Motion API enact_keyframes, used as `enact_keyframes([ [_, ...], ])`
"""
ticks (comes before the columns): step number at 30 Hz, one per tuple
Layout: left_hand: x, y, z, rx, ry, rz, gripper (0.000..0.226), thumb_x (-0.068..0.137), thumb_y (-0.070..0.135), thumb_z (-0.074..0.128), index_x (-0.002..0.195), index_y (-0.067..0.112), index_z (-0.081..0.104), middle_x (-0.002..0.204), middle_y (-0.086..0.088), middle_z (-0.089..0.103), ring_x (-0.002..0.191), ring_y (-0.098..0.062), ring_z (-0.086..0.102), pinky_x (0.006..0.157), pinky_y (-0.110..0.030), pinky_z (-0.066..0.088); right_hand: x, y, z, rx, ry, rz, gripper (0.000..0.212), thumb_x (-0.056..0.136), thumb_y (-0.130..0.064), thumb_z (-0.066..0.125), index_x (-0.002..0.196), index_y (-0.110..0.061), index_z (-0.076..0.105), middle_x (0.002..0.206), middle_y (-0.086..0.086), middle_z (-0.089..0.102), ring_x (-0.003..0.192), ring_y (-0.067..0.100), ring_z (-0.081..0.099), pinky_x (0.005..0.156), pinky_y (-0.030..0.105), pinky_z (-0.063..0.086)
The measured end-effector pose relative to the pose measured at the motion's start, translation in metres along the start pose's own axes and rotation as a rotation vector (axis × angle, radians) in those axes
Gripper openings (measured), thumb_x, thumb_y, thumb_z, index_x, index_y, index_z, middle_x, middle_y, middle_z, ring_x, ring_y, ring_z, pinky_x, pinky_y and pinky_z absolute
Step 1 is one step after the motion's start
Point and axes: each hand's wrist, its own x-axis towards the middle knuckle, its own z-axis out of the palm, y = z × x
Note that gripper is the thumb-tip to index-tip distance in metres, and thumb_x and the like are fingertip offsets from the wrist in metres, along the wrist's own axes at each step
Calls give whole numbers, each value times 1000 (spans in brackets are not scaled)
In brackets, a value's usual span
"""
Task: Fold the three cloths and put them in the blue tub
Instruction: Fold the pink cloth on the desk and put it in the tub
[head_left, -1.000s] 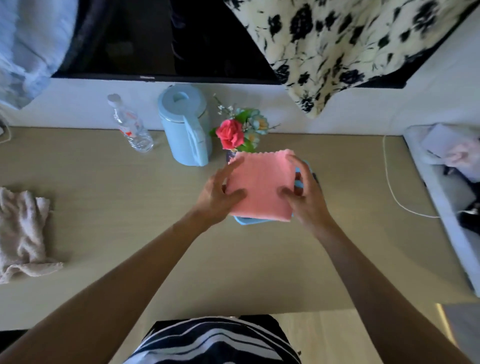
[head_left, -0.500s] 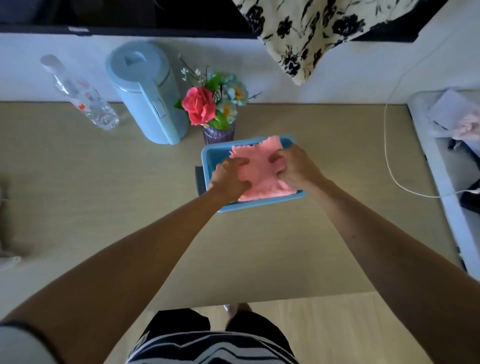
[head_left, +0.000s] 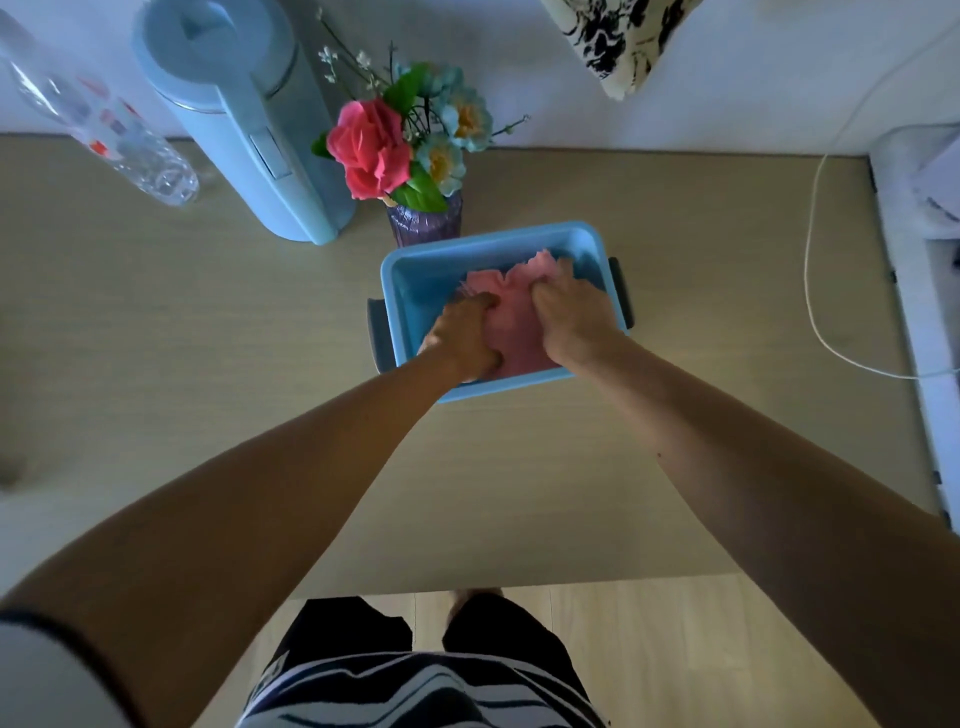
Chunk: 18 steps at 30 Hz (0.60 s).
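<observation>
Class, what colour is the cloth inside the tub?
The cloth is pink, clearest in the head view.

— What sort of place are you in?
— A home. Your pale wooden desk (head_left: 156, 364) against a white wall holds a light blue plastic kettle (head_left: 249, 130), a clear plastic water bottle (head_left: 119, 140) and a purple ridged vase of flowers (head_left: 423, 226).

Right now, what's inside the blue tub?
A pink cloth lies in the blue tub, held by the left hand and right hand. Bare blue floor shows on its left. Anything beneath the cloth or hands is covered.
</observation>
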Motion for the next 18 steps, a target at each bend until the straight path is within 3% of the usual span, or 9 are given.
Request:
enact_keyframes([
  [4, -7, 6, -8, 301, 141, -4, 65, 78, 38, 79, 136, 29, 52, 133, -12, 42, 112, -38, 58, 87, -47, 52, 1, -3, -11, -242, 133, -83, 64, 68, -3, 76, 128, -15, 55, 138, 11, 38, 125, 33, 44, 106, 44, 36],
  [7, -4, 9, -7, 410, 215, 136, 68, 76, 43, 79, 135, 23, 52, 134, -9, 39, 122, -31, 46, 90, -47, 50, 7, 0, -9, -309, 121, -188, 53, 73, -10, 74, 123, -19, 59, 135, 6, 42, 129, 28, 40, 109, 43, 32],
  [12, 12, 4, 4, 468, 97, 183, 87, 70, 52, 80, 140, 15, 44, 145, -9, 40, 133, -30, 39, 106, -47, 41, 20, 6, 8, -369, -45, -162, 52, 80, -16, 68, 131, -17, 57, 140, 9, 42, 131, 27, 44, 110, 42, 33],
  [18, 24, -4, 5, 518, 19, 159, 91, 67, 58, 79, 141, 19, 43, 146, -8, 38, 134, -33, 37, 102, -49, 43, 30, -4, 14, -405, -95, -168, 53, 84, -16, 64, 134, -15, 50, 138, 13, 46, 126, 31, 50, 107, 41, 36],
])
